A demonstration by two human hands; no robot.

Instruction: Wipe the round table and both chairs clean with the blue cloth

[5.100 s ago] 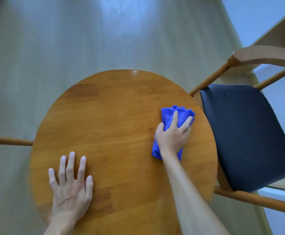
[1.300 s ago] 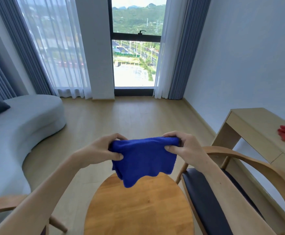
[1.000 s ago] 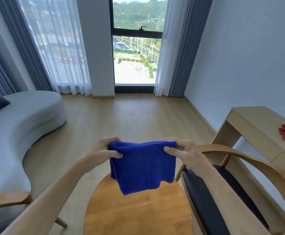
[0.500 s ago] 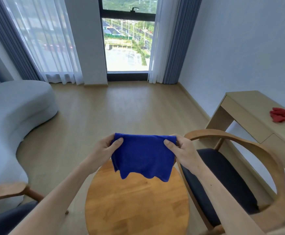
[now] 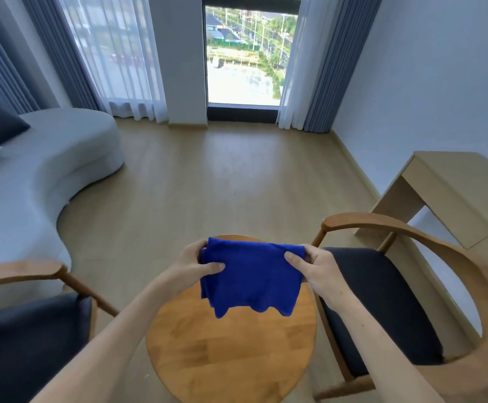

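Right now the cloth (image 5: 251, 279) hangs limp above the table (image 5: 231, 353), pinched at its top corners by left hand (image 5: 192, 267) & right hand (image 5: 314, 270), thumbs in front, fingers curled behind. Looks light, soft, floppy, prob. doubled over, though I can't be sure. Best held bunched under a flat palm for the chairs.

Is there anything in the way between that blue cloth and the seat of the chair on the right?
Nothing visible. Both hands, left and right, hold the cloth in the air above the table. The right chair's seat lies bare just beside it, and its armrest curves behind, not across the path.
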